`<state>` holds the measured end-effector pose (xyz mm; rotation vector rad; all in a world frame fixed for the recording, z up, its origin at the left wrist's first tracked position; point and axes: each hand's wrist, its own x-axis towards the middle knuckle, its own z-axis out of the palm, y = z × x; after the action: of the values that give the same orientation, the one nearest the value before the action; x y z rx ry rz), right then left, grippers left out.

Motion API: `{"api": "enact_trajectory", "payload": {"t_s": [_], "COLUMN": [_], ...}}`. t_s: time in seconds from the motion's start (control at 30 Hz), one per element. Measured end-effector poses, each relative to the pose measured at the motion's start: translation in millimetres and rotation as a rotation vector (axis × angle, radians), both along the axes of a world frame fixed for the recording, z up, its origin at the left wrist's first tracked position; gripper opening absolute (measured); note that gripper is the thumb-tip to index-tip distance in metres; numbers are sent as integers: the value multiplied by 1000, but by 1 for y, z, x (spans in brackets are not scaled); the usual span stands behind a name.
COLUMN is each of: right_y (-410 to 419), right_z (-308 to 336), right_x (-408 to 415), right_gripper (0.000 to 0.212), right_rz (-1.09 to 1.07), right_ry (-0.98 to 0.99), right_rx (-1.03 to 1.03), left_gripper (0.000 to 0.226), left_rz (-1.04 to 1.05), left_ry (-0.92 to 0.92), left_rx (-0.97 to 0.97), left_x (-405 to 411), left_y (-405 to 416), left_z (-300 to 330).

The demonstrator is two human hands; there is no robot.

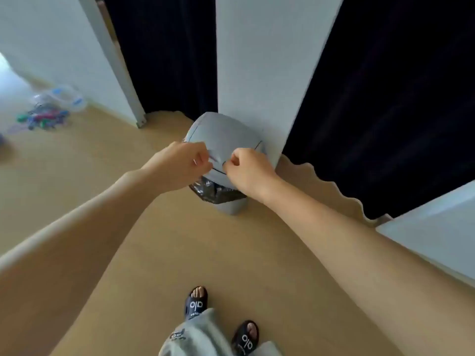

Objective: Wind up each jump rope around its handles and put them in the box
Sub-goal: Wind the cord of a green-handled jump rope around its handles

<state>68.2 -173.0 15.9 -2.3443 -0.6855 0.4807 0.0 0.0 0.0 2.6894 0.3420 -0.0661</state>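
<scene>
My left hand [183, 160] and my right hand [246, 169] are held close together just above the lid of a grey swing-top bin [223, 132]. Both have their fingers pinched shut. A small thin pinkish scrap [212, 158] shows at my left fingertips; it is too blurred to identify. Nothing is visible in my right fingers. Far off at the left, a heap of colourful jump ropes [42, 118] lies on the floor beside a clear plastic box [65, 97].
The bin has a black bag [210, 190] hanging out and stands against a white wall panel [259, 60] between dark curtains [385, 98]. The floor is tan. My feet in dark slippers [195, 303] are at the bottom. A white ledge [431, 227] juts in at the right.
</scene>
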Motion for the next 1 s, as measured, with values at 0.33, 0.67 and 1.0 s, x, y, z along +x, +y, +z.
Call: {"api": "enact_trajectory", "payload": {"t_s": [0.33, 0.67, 1.0], "right_y": [165, 362, 557], "right_z": [-99, -140, -159], "right_x": [-80, -124, -127], "right_gripper": [23, 33, 24], "right_rz": [372, 539, 764], "right_ry": [141, 149, 133], "right_rx": [-366, -470, -536], "left_gripper": [22, 38, 26], "left_rz": [385, 556, 638], "left_ry": [344, 424, 467], "left_rx": [-173, -233, -186], "left_x": [-145, -225, -215], "left_y": [146, 294, 445], "left_z": [-118, -137, -140]}}
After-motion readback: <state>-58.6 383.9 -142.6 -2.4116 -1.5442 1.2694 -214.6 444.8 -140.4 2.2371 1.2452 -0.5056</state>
